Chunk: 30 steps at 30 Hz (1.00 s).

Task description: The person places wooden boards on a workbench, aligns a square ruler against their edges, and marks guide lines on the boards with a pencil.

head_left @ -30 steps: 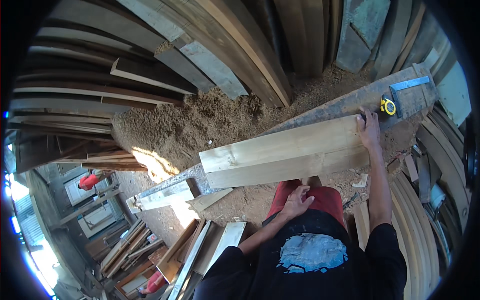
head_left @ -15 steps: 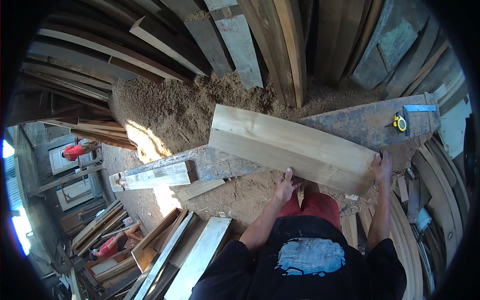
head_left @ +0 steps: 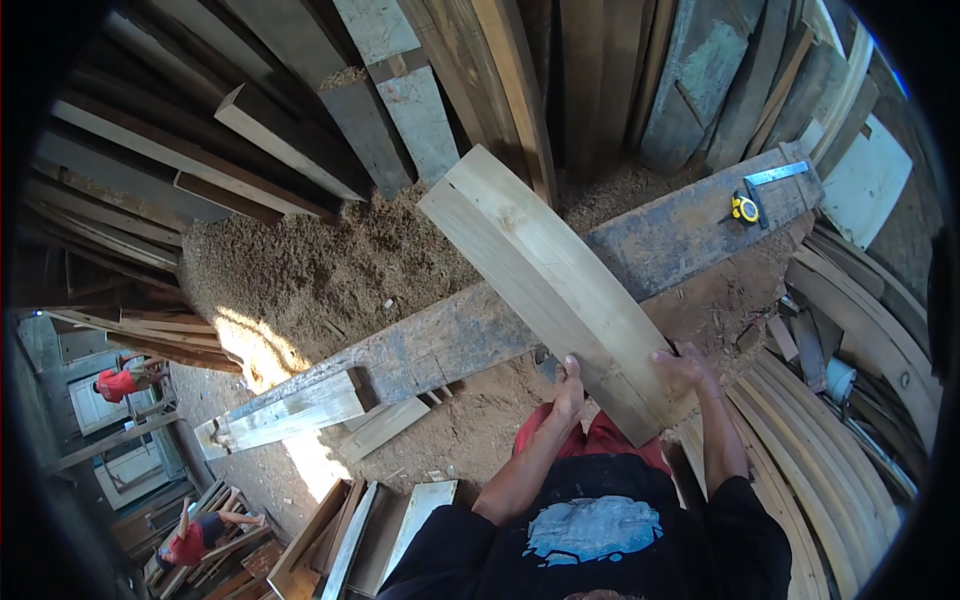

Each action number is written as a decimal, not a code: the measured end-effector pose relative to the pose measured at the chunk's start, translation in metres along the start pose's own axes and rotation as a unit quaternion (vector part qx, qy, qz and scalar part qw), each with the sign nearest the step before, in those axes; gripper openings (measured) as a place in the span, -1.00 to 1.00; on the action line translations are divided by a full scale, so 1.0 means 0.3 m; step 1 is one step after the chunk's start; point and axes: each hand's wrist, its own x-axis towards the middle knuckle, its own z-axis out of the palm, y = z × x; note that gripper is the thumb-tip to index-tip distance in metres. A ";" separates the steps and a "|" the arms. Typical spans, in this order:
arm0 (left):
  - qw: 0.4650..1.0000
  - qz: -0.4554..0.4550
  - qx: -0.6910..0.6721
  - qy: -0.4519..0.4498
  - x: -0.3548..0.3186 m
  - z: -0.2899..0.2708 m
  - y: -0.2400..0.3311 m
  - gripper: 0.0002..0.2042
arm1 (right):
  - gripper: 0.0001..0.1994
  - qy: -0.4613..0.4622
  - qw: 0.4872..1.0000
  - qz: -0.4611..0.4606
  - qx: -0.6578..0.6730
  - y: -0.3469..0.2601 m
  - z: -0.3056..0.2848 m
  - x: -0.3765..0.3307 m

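A thick pale wooden plank point(head_left: 560, 285) lies slantwise above the long worn bench board point(head_left: 440, 340), its far end toward the upper left. My left hand point(head_left: 568, 388) is closed at the plank's near left edge, thumb up and the other fingers partly hidden. With my right hand point(head_left: 684, 368) I grip the right edge close to the near end, its fingers wrapped round the side. On the bench's far right end rest a yellow tape measure point(head_left: 745, 208) and a metal try square point(head_left: 768, 182). A shorter pale timber piece point(head_left: 290, 412) lies at the bench's left end.
Stacked boards point(head_left: 400, 120) lean along the back, with a heap of wood shavings point(head_left: 310, 265) at their foot. Long curved planks point(head_left: 810, 470) lie at my right. Two people in red, one seated point(head_left: 195, 540) and one farther off point(head_left: 118, 383), are at the left.
The plank has turned clockwise, its far end swinging up and its near end coming toward my body. Both hands have moved with it. The view has shifted as well.
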 end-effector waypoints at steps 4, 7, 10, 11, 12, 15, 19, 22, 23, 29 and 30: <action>0.987 0.139 0.031 0.073 -0.025 0.112 -0.038 -0.25 | -0.38 0.003 1.000 0.011 -0.010 0.006 -0.010 -0.065; 0.985 0.106 -0.069 0.114 -0.076 0.162 0.008 -0.21 | -0.42 0.036 0.997 -0.021 -0.072 -0.116 -0.012 -0.225; 0.970 0.180 -0.004 0.162 -0.045 0.106 0.042 -0.24 | -0.41 0.017 0.991 -0.090 -0.097 -0.241 0.040 -0.330; 0.969 0.185 -0.004 0.163 -0.022 0.031 0.070 -0.24 | -0.43 0.010 0.974 -0.173 -0.145 -0.293 0.079 -0.360; 0.965 0.189 0.090 0.157 -0.003 -0.096 0.118 -0.24 | -0.45 -0.004 0.947 -0.261 -0.188 -0.355 0.137 -0.388; 0.966 0.243 0.050 0.073 -0.123 0.027 0.234 -0.23 | -0.50 0.039 0.944 -0.255 -0.208 -0.389 0.247 -0.453; 0.956 0.271 -0.113 0.015 -0.430 0.237 0.538 -0.32 | -0.47 0.040 0.924 -0.320 -0.204 -0.385 0.399 -0.480; 0.901 0.308 0.248 0.176 -0.412 0.140 0.593 -0.42 | -0.48 0.003 0.920 -0.342 -0.192 -0.393 0.385 -0.440; 0.920 0.279 0.221 0.163 -0.412 0.120 0.629 -0.39 | -0.47 -0.093 0.959 -0.252 -0.091 -0.387 0.356 -0.391; 0.955 0.245 0.143 0.085 -0.388 -0.066 0.769 -0.37 | -0.27 -0.151 0.962 -0.094 -0.208 -0.239 0.255 -0.147; 0.954 0.248 0.144 0.092 -0.382 -0.090 0.786 -0.37 | -0.27 -0.157 0.961 -0.098 -0.207 -0.239 0.277 -0.137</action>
